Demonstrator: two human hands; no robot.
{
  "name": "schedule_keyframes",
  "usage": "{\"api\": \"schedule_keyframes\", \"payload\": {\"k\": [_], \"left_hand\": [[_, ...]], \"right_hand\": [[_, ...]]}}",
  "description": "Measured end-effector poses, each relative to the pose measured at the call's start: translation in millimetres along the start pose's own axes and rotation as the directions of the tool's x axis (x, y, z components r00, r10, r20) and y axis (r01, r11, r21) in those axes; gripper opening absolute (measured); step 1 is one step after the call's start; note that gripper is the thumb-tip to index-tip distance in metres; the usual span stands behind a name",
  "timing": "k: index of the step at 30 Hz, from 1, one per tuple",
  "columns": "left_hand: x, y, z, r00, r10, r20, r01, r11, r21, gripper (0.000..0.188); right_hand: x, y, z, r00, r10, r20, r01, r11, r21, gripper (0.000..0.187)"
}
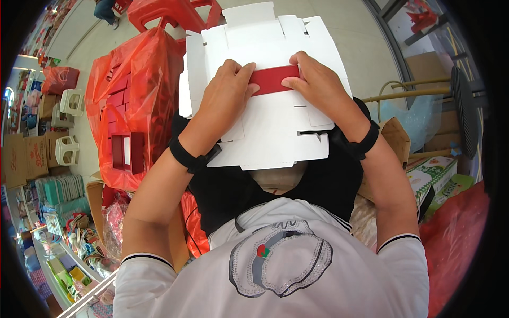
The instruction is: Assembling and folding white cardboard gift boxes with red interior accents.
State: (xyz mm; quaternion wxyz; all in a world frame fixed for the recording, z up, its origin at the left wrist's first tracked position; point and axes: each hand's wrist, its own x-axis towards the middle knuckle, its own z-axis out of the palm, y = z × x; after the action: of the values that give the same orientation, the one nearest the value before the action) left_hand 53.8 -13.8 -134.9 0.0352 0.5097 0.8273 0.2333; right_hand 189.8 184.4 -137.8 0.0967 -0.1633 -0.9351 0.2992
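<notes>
A small red rectangular box or lid (274, 79), smooth on top, lies across a flat unfolded white cardboard sheet (265, 124) on my lap. My left hand (228, 87) grips its left end between thumb and fingers. At the other end, my right hand (321, 85) pinches it the same way, thumb on the upper face. The sheet has cut slots and flaps along its edges. Whether the red piece is hollow underneath is hidden.
On my left, a large red plastic bag (159, 69) holds several red boxes, and an open red box (128, 152) with a white inside rests on it. Red stools (172, 13) stand ahead. Cartons, a green-and-white box (432, 172) and a clear plastic bag (411, 124) lie right.
</notes>
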Motion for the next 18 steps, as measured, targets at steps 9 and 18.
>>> {"api": "schedule_keyframes", "payload": {"k": [9,18], "left_hand": [[-7.4,-18.6,9.5,0.987,0.151,-0.054,-0.122,0.927,0.354,0.054],[-5.7,-22.1,13.1,0.99,0.142,-0.02,-0.123,0.916,0.383,0.053]], "right_hand": [[0.5,-1.4,7.6,0.988,-0.055,-0.145,0.026,0.981,-0.194,0.048],[-8.3,1.2,-7.0,0.996,0.017,-0.088,-0.017,1.0,-0.005,0.044]]}}
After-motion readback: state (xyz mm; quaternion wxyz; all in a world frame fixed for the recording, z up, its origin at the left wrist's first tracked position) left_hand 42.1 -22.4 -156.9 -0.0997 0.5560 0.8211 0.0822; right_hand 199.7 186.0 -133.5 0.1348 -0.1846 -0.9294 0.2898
